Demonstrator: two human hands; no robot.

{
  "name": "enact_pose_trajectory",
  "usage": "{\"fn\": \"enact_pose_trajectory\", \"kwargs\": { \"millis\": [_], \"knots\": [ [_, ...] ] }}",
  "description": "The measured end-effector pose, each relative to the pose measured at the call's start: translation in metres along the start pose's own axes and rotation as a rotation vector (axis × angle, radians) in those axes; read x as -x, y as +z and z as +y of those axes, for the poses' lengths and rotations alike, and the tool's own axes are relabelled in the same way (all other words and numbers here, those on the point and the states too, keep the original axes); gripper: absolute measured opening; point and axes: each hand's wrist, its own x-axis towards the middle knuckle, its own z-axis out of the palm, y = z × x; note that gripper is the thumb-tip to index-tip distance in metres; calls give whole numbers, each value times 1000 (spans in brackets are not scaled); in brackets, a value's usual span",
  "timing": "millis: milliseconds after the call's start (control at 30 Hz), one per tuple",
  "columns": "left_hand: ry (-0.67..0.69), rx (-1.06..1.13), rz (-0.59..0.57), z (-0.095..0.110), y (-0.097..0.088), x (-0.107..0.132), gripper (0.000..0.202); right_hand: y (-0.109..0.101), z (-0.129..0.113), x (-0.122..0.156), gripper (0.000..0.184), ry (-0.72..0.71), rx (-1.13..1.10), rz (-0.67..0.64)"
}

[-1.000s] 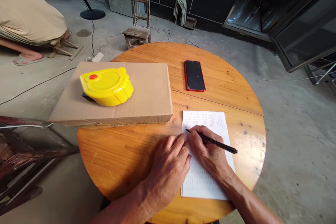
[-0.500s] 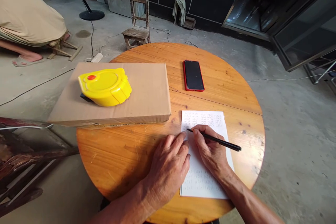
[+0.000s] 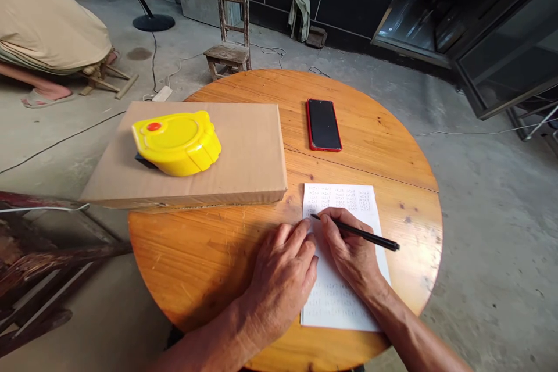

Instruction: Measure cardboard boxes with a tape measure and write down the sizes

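A black pen (image 3: 370, 236) is gripped in my right hand (image 3: 351, 250), its tip at the upper left of a white sheet of paper (image 3: 340, 302). Rows of small handwritten characters run across the top of the sheet, and fainter rows show near its bottom. My left hand (image 3: 285, 270) lies flat on the sheet's left edge and the wood beside it, fingers stretched out and fingertips close to the pen tip. Part of the writing is hidden under my hands.
On the round wooden table (image 3: 196, 261) lie a cardboard box (image 3: 248, 151) with a yellow tape-measure-shaped case (image 3: 178, 142) on top, and a red-edged phone (image 3: 324, 125). Beyond stand a small wooden chair (image 3: 229, 55) and a black stand base (image 3: 153, 22). A person's foot (image 3: 50, 93) shows at left.
The view has shifted very slightly, so the table and box sit a little differently in the picture. Both hands and the pen stay almost in place on the sheet.
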Motion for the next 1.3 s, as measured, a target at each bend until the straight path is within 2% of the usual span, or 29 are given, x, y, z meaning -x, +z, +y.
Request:
{"fn": "enact_pose_trajectory", "kwargs": {
  "millis": [633,833,1067,1300],
  "knots": [
    [-10,0,-45,0,-3,0,13,0,-3,-2,17,-10,50,10],
    [11,-43,-25,0,-2,0,24,-1,-1,0,16,36,-47,44],
    [11,-66,-22,1,-2,0,19,-1,1,1,17,92,-81,35],
    [8,-72,-33,1,-2,0,19,0,-1,-1,17,87,-66,34]
  ]
}}
